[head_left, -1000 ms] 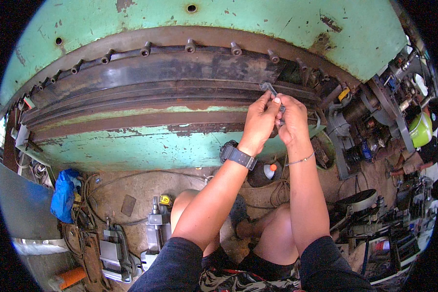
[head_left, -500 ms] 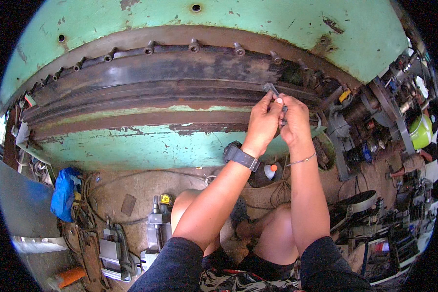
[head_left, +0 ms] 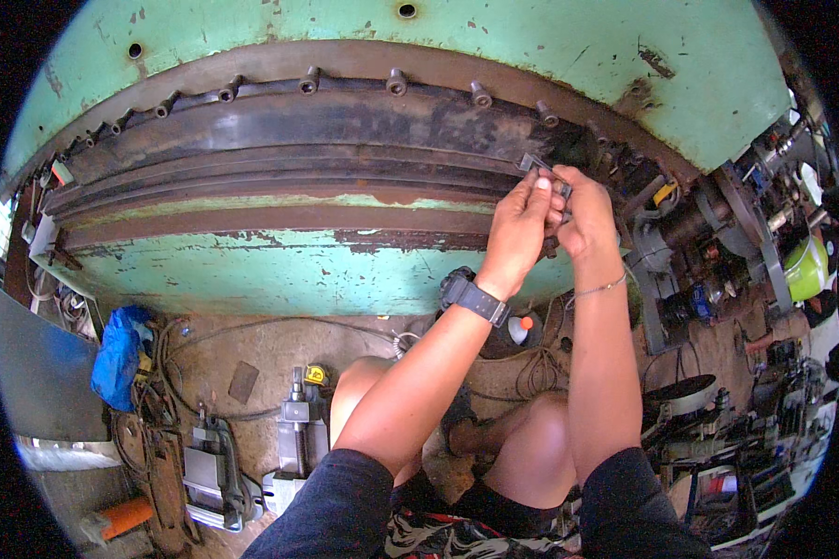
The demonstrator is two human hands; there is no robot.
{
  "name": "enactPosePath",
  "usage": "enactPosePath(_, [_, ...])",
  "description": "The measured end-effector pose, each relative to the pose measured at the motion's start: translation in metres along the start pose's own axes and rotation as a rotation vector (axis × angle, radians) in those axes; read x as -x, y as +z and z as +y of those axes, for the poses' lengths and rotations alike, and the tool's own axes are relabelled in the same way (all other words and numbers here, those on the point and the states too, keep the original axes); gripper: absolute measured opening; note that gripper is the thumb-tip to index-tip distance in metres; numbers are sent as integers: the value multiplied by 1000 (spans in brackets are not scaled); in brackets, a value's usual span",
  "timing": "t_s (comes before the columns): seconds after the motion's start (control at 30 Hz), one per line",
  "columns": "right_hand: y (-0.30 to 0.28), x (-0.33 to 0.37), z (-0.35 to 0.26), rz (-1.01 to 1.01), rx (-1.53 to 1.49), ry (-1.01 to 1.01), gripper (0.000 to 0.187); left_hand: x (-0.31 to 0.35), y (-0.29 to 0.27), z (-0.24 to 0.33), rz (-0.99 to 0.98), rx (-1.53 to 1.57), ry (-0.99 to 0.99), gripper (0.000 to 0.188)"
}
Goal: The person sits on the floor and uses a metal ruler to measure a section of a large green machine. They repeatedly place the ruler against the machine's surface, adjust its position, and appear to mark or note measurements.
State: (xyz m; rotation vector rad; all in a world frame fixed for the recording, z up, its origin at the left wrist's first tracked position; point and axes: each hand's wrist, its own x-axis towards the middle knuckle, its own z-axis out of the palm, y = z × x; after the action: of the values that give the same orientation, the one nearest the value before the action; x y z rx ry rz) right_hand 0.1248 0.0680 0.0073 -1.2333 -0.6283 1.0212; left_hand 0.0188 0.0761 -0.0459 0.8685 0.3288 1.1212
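My left hand is closed, with thumb and fingers pinching a small grey metal piece whose upper end is angled. Right beside it, my right hand is closed around the same piece, its fingers curled against those of the left. Most of the piece is hidden by my fingers, so its exact kind cannot be made out. Both hands are in front of the long dark steel bar of a green machine, near the bar's right end. Socket-head bolts stick out in a row above the bar.
A blue bag, clamp-like metal tools and a yellow tape measure lie on the floor at left. Below my hands stands a bottle with an orange cap near coiled cable. Machine parts crowd the right.
Both hands have shifted slightly right within the picture, still gripping the metal piece. Its angled end has turned, and my right hand has come higher beside it. The whole view has shifted slightly.
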Motion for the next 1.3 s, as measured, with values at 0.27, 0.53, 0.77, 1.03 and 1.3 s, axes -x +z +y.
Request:
enactPosePath(0.27, [3, 4, -7, 25, 117, 55, 23, -7, -23, -5, 197, -137, 37, 33])
enactPosePath(0.53, [1, 3, -7, 28, 89, 50, 21, -10, -38, 11, 313, -66, 43, 30])
enactPosePath(0.77, [5, 8, -8, 55, 98, 57, 24, -7, -41, 23, 333, -70, 64, 29])
enactPosePath(1.03, [3, 1, -5, 18, 81, 32, 20, -5, -48, 36, 344, -45, 78, 30])
enactPosePath(1.3, [7, 3, -4, 25, 75, 36, 22, 17, -51, 41, 358, -84, 63, 29])
